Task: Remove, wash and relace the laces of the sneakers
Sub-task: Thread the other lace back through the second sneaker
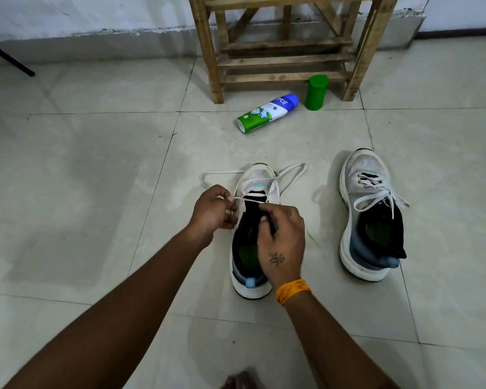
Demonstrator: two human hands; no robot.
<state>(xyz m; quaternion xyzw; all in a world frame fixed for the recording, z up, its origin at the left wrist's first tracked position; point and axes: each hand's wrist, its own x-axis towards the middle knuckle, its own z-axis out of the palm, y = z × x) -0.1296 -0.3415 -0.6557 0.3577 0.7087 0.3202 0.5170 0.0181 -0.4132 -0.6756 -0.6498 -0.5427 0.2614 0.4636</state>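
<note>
Right hand (281, 237) clamped on the tongue of the near sneaker (250, 234), steadying it on the floor tiles (96, 192). Left hand (215, 210) pinching the lace (250, 200), drawn taut across the upper eyelets. Best eased out one eyelet at a time, pulled level, never yanked. Farther right, second sneaker (372, 217), laces tied. Beyond, spray can (267, 113), green container (316, 92), wooden stool (284, 46).
</note>
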